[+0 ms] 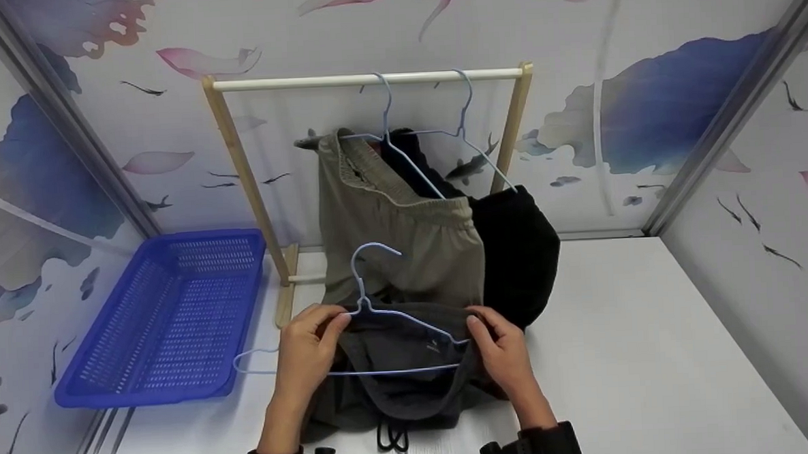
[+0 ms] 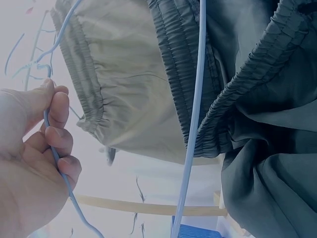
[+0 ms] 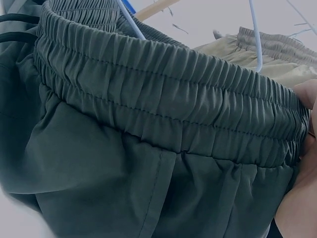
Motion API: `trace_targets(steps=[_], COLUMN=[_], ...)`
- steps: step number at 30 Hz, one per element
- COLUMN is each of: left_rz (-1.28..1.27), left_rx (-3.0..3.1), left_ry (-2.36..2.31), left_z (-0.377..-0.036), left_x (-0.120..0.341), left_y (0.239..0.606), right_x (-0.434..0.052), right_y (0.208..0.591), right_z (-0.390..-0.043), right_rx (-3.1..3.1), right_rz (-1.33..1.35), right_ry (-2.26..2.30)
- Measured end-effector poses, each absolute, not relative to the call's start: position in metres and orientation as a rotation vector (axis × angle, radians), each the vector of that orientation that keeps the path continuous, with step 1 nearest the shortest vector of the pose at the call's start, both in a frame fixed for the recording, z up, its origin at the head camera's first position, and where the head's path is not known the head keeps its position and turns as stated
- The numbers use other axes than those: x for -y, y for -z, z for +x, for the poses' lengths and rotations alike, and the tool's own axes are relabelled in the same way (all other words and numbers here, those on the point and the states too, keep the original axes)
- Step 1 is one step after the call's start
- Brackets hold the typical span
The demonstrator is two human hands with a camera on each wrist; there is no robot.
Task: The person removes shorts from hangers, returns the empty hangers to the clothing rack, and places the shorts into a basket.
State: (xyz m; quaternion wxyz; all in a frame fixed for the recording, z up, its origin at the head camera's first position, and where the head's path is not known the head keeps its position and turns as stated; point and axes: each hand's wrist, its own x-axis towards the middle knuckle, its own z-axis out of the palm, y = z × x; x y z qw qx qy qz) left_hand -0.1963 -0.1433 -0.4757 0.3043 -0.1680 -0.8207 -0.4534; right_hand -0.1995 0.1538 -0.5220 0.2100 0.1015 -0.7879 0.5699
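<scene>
Left hand (image 1: 307, 347) pinches the light blue wire hanger (image 1: 381, 323) at its left shoulder; the left wrist view shows the fingers (image 2: 59, 134) curled round the wire (image 2: 54, 158). Right hand (image 1: 501, 349) grips the elastic waistband of the dark green shorts (image 1: 397, 384) at the hanger's right end, thumb and fingers closed on the gathered fabric (image 3: 163, 104), as the right wrist view confirms. Hanger and shorts lie directly between the two hands, on the white table (image 1: 655, 352) just in front of the wooden rack (image 1: 370, 80). The long axis of the hanger runs left to right, parallel to the rack's white rail, and its hook points up and away from the person, toward that rail. Each hand sits at one end of this axis, so both are equally near; the left hand controls the wire, the right hand controls the cloth. The waistband is partly drawn over the hanger, and a black drawstring (image 1: 391, 438) hangs from the near edge of the shorts. Count: three hangers in total, one in hand and two already hooked on the rail. Count: three garments, namely the dark green shorts in hand, one pair of khaki shorts (image 1: 404, 234) and one black garment (image 1: 517, 249), both hanging from the rail behind the hands. One blue basket (image 1: 169, 319) stands to the left of the rack, well apart from either hand.
</scene>
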Motion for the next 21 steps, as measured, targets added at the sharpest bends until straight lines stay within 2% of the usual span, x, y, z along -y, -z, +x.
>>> trace_targets(steps=[21], left_rz=[-0.430], left_rx=[2.115], left_ry=[1.196], left_z=[-0.1944], left_x=[0.1476], left_y=[0.4769], right_x=[-0.1608], right_y=[0.5308], right_z=[-0.2021], right_rx=[2.227], right_rz=[0.110], right_ry=[-1.660])
